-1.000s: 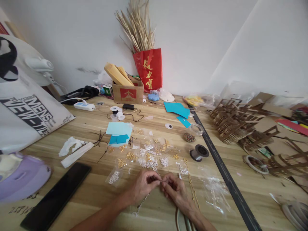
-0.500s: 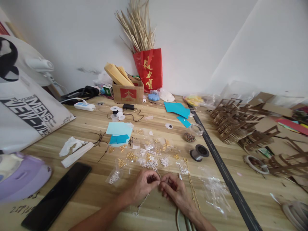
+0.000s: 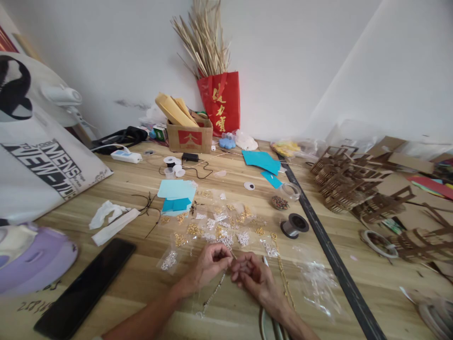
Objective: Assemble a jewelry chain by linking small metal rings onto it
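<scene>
Our slim silver-toned metal chain (image 3: 215,292) hangs from our left hand (image 3: 214,262), apparently part-made.
At left on the pale wooden counter (image 3: 148,278), a small clear plastic bag of silver-toned rings (image 3: 169,259) holds loose pieces, seemingly unused; then comes our left grip, thumb and forefinger pinching the chain, whose length trails below and looks already linked. Our right hand (image 3: 253,276) is just beside, fingers curled; we cannot tell whether its grip pinches anything. Farther right lies a long gold-toned metal chain (image 3: 281,274). We judge our chain's upper, held end unfinished.
</scene>
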Demonstrator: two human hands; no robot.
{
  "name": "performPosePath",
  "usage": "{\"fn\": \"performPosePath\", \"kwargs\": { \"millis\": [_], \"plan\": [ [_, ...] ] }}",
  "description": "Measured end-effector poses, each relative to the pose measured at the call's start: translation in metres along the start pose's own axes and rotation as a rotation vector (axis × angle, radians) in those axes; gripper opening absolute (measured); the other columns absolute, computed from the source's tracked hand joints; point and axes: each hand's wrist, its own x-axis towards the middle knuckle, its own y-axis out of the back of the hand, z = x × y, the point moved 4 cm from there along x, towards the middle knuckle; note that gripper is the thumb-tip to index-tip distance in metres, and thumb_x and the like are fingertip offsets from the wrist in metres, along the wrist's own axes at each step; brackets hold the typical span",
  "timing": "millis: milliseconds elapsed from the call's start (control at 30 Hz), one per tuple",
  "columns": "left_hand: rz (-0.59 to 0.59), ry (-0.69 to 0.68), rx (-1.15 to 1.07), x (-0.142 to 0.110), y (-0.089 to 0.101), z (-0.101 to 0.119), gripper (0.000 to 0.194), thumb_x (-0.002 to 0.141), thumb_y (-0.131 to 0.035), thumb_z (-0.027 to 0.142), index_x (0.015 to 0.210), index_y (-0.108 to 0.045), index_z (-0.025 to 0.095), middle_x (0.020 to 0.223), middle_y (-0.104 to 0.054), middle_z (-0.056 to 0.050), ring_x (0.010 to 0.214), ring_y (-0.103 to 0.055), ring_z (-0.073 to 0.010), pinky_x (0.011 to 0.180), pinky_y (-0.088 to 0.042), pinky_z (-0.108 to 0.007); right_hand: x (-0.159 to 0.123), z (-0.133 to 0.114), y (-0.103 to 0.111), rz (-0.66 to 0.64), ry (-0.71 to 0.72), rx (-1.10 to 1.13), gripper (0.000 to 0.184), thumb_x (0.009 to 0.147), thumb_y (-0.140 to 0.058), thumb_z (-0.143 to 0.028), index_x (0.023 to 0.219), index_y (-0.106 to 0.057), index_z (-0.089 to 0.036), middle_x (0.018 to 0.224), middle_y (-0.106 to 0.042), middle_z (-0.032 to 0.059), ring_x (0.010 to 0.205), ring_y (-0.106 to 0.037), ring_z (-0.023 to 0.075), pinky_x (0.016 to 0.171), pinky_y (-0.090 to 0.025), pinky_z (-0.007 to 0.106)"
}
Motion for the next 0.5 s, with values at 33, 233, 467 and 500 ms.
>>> {"fn": "performPosePath", "kwargs": {
  "millis": [33,233,467,500],
  "plan": [
    [0.002,0.001,0.0,0.0002,0.0002,-0.0006,0.015,0.074,-0.063,0.029,0.07,-0.06,0.014,0.061,-0.054,0.001,0.058,-0.047,-0.0112,0.056,-0.035,-0.022,0.0002,-0.0002,0.0007,0.004,-0.013,-0.008,0.036,0.078,-0.072,-0.051,0.086,-0.059,-0.019,0.077,-0.065,0.0042,0.07,-0.063,0.0158,0.06,-0.049,0.025],
    [-0.007,0.006,0.012,0.001,-0.0006,-0.0017,0.016,0.073,-0.064,0.029,0.069,-0.06,0.014,0.061,-0.053,0.002,0.057,-0.046,-0.0109,0.055,-0.035,-0.022,0.0014,-0.0012,0.0052,0.004,-0.071,-0.092,0.038,0.074,-0.074,-0.054,0.079,-0.065,-0.017,0.069,-0.068,0.0046,0.066,-0.064,0.0166,0.059,-0.051,0.026],
    [-0.021,-0.008,0.02,0.0008,-0.0018,-0.0019,0.015,0.074,-0.062,0.027,0.069,-0.059,0.014,0.061,-0.054,0.002,0.057,-0.046,-0.0108,0.055,-0.036,-0.022,0.0023,0.0019,0.0085,0.048,-0.061,-0.091,0.041,0.07,-0.074,-0.058,0.075,-0.067,-0.017,0.061,-0.065,0.0026,0.055,-0.058,0.0141,0.055,-0.049,0.026],
    [-0.026,-0.005,0.022,0.0007,-0.0019,-0.0019,0.015,0.074,-0.062,0.028,0.069,-0.06,0.014,0.061,-0.054,0.001,0.057,-0.046,-0.0109,0.055,-0.036,-0.022,0.0024,0.002,0.0088,0.056,-0.063,-0.093,0.041,0.071,-0.074,-0.058,0.075,-0.067,-0.017,0.06,-0.064,0.0022,0.054,-0.057,0.0136,0.055,-0.049,0.025]
  ]
}}
